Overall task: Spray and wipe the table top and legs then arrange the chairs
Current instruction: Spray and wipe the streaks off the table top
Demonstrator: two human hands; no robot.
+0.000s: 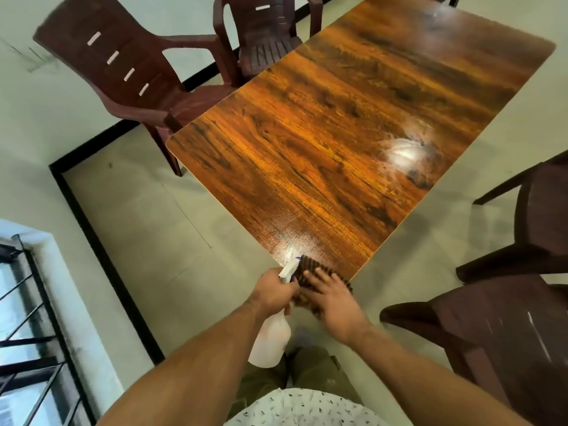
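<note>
Well, from my end of the link, the head view starts at the lower left with a barred window (pixel 27 327) set in the pale wall, and a black skirting strip (pixel 93 241) that runs along the foot of that wall. In the top left corner stands a brown plastic reclined chair (pixel 123 72), its seat meeting the table's left edge. Just beside it, at top centre, an upright chair (pixel 267 41) of the same plastic faces the table's long side.

The table top (pixel 322 142) fills the middle, a glossy wood-grain slab running away from me to the upper right. It has a bright smear (pixel 405 152) (glare or spray, I cannot say which) toward its right edge.

At the near corner the left hand (pixel 272 292) has its fingers curled tight round the neck of a white spray bottle (pixel 272 342). The bottle's body hangs down toward me and its nozzle points at the corner. Right beside the nozzle, a dark ribbed cloth (pixel 310 267) lies on that corner. The right hand (pixel 336 299) rests flat on the cloth, fingers straight and spread, gripping nothing; it shows blurred.

At the right edge stand two more brown chairs, the far right chair (pixel 538 216) and, closer to me, the near right chair (pixel 491 333), both apart from the table.
</note>
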